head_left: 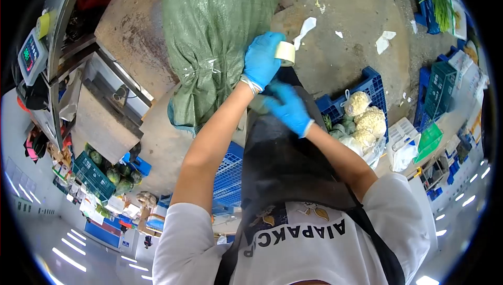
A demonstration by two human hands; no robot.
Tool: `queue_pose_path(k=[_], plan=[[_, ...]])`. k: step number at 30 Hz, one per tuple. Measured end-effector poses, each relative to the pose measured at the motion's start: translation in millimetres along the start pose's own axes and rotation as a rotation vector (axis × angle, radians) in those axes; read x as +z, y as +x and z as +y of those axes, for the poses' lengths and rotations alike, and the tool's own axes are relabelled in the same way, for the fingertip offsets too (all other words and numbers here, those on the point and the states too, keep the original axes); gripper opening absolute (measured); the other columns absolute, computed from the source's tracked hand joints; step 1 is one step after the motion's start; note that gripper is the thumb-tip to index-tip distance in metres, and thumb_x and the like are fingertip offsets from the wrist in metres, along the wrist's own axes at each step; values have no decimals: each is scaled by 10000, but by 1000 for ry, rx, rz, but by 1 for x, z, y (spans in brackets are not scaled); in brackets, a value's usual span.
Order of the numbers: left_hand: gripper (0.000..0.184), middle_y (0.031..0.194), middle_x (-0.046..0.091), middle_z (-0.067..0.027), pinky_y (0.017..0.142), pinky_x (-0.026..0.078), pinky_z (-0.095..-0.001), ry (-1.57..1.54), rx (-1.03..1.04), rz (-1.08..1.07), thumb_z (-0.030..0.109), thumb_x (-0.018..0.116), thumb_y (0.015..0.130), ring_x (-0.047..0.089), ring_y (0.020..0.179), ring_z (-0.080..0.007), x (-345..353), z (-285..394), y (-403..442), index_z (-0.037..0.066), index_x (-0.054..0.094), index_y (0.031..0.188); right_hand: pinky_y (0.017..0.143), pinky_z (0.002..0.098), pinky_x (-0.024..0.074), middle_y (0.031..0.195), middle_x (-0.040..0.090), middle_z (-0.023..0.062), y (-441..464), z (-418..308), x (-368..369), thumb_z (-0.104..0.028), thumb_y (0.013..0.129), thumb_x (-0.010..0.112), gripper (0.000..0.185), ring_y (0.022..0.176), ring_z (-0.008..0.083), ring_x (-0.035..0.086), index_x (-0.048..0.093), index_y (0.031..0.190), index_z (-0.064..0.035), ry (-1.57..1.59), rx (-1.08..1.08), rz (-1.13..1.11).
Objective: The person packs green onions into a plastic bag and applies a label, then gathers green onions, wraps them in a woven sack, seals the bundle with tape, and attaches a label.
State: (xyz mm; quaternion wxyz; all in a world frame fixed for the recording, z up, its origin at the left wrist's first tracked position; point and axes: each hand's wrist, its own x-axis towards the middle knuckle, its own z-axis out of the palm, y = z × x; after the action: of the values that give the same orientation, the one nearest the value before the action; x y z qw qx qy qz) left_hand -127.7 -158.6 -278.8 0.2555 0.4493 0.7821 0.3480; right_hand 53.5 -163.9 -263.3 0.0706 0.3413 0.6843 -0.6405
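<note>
My left hand (263, 60), in a blue glove with a band at the wrist, is closed on a roll of pale yellow tape (285, 53). It is at the right side of a large green woven sack (209, 28), whose near end is gathered into folds. My right hand (290, 109), also in a blue glove, is below the left hand, over the dark apron (283, 154). Motion blurs its fingers, so whether it holds anything is unclear.
A scale (32, 57) with a lit display is at the left. Melons lie by a green crate (93, 176). On the right, bags of pale vegetables (369, 122) rest by a blue pallet (374, 83). White scraps (386, 41) litter the floor. Leafy greens (437, 2) are at the upper right.
</note>
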Motion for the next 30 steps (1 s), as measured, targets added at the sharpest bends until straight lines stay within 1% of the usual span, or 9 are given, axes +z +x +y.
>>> queue_pose_path(k=[2, 8, 12, 14, 16, 18, 21, 24, 30], plan=[[381, 1030, 586, -165, 763, 482, -455, -105, -23, 61, 10, 575, 667, 582, 901, -402, 0, 1, 0, 71, 548, 1041, 958, 456, 410, 1254, 487, 236, 15, -35, -44, -151, 758, 725, 609, 1152, 408, 482, 459, 1286, -9, -403, 37, 449], [524, 1177, 560, -161, 834, 490, -425, -399, -302, 74, 46, 605, 784, 584, 1024, -387, -9, 16, 5, 91, 420, 1273, 935, 428, 440, 1125, 553, 145, 110, -38, -56, 8, 693, 615, 705, 1087, 344, 520, 456, 1368, -116, -706, -702, 351], [433, 1180, 590, -140, 1039, 364, -385, -279, 16, -133, 84, 677, 805, 515, 1176, -331, -113, 81, -20, 26, 527, 1207, 769, 405, 482, 967, 547, 164, 91, -42, -65, 62, 738, 555, 799, 870, 341, 573, 309, 1470, -146, -366, -241, 241], [271, 1162, 605, -146, 873, 483, -369, -4, -13, 244, 65, 640, 841, 605, 1013, -275, -162, 67, -39, 9, 604, 1104, 762, 411, 475, 939, 545, 162, 86, -33, -60, 59, 740, 559, 802, 854, 344, 569, 305, 1472, -147, -375, -330, 350], [215, 1104, 639, -108, 866, 480, -342, -91, -394, 769, 151, 587, 915, 607, 954, -247, -174, -22, -78, 15, 625, 1077, 810, 391, 467, 963, 550, 168, 75, -9, -56, 59, 747, 575, 712, 913, 340, 560, 413, 1413, -136, -477, -159, 431], [295, 1129, 641, -84, 855, 482, -340, 55, -808, 435, 261, 503, 974, 606, 911, -235, -167, -106, -132, 22, 632, 1088, 826, 377, 468, 1013, 585, 161, 62, 44, -45, -18, 830, 547, 530, 948, 317, 573, 479, 1351, -83, -730, -14, 361], [400, 1209, 611, -79, 911, 467, -342, -1319, -1210, 339, 321, 412, 1004, 594, 996, -243, -104, -192, -195, 15, 590, 1192, 848, 363, 469, 1101, 596, 127, 67, 154, -9, -152, 919, 506, 394, 977, 270, 581, 510, 1296, -35, 927, 329, 625], [433, 1311, 546, -81, 989, 430, -335, -1489, -910, 165, 298, 386, 1010, 548, 1119, -229, -79, -187, -206, 24, 482, 1330, 843, 347, 473, 1114, 600, 110, 107, 185, 51, -180, 947, 485, 355, 965, 245, 586, 523, 1268, -33, 368, 177, 454], [393, 1327, 521, -93, 973, 454, -355, -1649, -786, 191, 238, 411, 1002, 522, 1154, -212, -29, -167, -225, 56, 468, 1345, 845, 339, 475, 1126, 596, 101, 106, 108, 115, -246, 964, 445, 385, 969, 231, 584, 514, 1277, -34, 1233, 565, 34]])
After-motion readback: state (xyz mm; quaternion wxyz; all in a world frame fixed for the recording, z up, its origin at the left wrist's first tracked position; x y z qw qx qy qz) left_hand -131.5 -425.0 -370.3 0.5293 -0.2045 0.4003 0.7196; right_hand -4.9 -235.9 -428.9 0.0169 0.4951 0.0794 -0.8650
